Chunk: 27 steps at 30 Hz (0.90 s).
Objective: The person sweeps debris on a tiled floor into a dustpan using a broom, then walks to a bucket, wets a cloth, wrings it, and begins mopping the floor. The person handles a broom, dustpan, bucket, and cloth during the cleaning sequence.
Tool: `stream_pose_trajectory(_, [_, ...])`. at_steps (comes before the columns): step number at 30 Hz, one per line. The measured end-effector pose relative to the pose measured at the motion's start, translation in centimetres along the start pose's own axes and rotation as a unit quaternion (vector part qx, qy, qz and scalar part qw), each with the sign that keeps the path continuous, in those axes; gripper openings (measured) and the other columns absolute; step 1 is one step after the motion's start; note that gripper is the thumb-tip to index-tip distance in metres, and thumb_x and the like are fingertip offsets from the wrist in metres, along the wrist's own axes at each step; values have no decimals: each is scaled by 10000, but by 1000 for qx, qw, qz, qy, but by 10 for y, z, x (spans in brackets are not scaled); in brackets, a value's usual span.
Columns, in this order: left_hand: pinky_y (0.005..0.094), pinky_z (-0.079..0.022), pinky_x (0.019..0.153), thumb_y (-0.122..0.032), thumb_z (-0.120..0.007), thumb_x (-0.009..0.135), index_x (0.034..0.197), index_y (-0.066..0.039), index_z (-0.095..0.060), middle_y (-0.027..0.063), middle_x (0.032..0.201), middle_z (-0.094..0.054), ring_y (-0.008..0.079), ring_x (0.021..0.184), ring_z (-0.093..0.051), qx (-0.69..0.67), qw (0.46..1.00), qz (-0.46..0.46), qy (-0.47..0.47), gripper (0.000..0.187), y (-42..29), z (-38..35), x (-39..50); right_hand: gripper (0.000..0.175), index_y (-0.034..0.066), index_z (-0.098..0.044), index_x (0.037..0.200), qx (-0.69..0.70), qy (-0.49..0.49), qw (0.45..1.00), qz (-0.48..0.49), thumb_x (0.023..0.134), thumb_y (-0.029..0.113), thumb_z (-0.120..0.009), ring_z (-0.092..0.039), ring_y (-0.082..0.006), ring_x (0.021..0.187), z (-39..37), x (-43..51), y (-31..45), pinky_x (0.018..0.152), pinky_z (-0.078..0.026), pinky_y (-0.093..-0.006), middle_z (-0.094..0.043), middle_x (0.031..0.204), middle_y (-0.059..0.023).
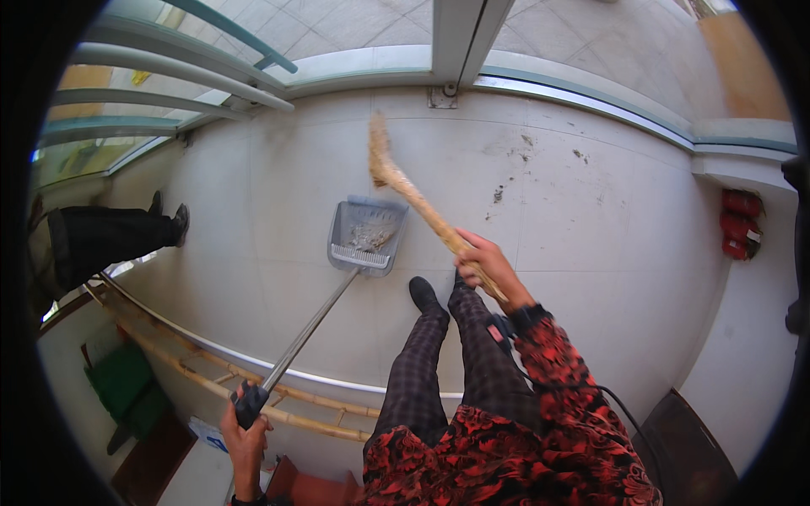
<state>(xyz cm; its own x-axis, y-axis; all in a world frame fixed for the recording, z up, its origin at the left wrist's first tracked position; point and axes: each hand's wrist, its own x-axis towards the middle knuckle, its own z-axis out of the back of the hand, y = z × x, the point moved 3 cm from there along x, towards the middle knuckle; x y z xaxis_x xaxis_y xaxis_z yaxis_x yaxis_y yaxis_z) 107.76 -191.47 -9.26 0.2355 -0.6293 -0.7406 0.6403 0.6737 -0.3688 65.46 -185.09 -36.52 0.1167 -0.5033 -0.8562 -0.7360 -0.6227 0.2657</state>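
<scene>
My right hand (484,259) is closed around the handle of a straw hand broom (417,196), whose bristles point up and left over the pale tiled floor. The broom is slightly blurred. With my left hand (245,424) I grip the black top of a long metal handle that runs down to a grey plastic dustpan (336,228). The dustpan rests on the floor left of the broom, with a row of white teeth near its handle end. A small heap of greyish debris (373,237) lies inside it. Dark dirt specks (498,193) are scattered on the tiles to the broom's right.
Glass door panels with metal frames (380,79) and bars border the far side. At the left stands another person (120,234) in dark trousers. A bamboo ladder (304,420) lies behind the dustpan handle. Red objects (739,224) sit at the right wall, a green object (126,379) at lower left.
</scene>
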Motion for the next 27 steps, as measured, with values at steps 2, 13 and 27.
stream_pose_trajectory(2, [234, -438, 481, 3, -557, 751, 1291, 35, -546, 114, 969, -655, 103, 604, -559, 25, 999, -38, -7, 541, 4, 7, -7, 682, 98, -273, 1544, 6, -2, 1000, 1, 909, 19, -509, -450, -78, 559, -9, 31, -1, 427, -352, -212, -552, 821, -88])
stream_pose_trajectory(13, [273, -502, 717, 19, -568, 686, 1295, 60, -557, 119, 975, -680, 153, 779, -612, 140, 983, -114, 33, 610, -12, 7, 3, 707, 129, -190, 1553, 217, -137, 959, 120, 925, 55, -508, -447, -82, 562, 109, -69, 15, 423, -368, -197, -521, 849, -98])
stream_pose_trajectory(27, [260, -496, 631, 23, -544, 697, 1274, 35, -569, 102, 967, -646, 112, 707, -563, 161, 966, -183, 80, 577, -171, -111, -39, 495, 17, -341, 1395, 296, 27, 950, 93, 942, 80, -531, -431, -37, 558, 210, -80, 168, 402, -366, -154, -507, 917, -99])
